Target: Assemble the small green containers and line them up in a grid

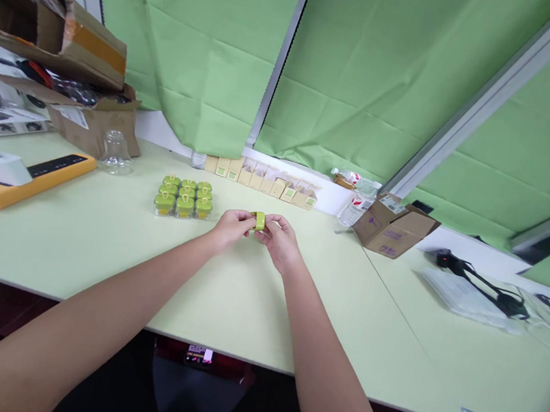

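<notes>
Between my two hands, above the middle of the table, is a small green lid [259, 221], tilted on its side. My left hand [232, 228] pinches its left edge with thumb and fingertips. On the other side, the fingers of my right hand [279, 238] grip its right edge. Left of my hands stand several small clear jars with green lids [185, 202], set close together in rows. Whether anything sits inside the held lid is hidden by my fingers.
Small open cartons [267, 182] line the wall. A yellow power strip [62, 170], a glass jar [116, 152] and stacked cardboard boxes [87, 121] occupy the left. To the right are plastic bottles [355, 208], a cardboard box [393, 231] and a black headset [485, 287].
</notes>
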`<control>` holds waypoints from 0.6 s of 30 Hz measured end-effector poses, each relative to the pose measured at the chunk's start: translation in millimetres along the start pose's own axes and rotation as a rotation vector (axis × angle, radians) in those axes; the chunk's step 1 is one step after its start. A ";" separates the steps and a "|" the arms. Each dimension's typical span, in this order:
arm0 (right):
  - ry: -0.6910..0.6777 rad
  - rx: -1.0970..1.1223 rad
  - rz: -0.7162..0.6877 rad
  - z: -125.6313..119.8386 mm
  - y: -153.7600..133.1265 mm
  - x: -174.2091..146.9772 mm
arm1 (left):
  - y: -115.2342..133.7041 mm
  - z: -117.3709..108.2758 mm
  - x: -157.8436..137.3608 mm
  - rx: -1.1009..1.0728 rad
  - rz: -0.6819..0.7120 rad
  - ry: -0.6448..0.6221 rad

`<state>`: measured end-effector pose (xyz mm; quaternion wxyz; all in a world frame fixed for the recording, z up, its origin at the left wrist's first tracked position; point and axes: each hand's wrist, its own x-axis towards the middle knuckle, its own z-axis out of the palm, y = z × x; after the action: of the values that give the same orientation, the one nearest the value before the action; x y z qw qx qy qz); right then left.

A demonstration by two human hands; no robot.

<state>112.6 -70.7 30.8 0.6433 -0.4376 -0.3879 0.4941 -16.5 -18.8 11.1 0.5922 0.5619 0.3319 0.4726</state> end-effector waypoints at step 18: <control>0.098 -0.053 0.065 7.8 -1.2 -4.2 | -1.9 4.0 -3.9 0.077 -0.071 -0.023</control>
<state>104.8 -73.5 34.2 0.6333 -0.4906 -0.3543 0.4825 -13.8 -23.7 9.4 0.5903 0.5775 0.3630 0.4316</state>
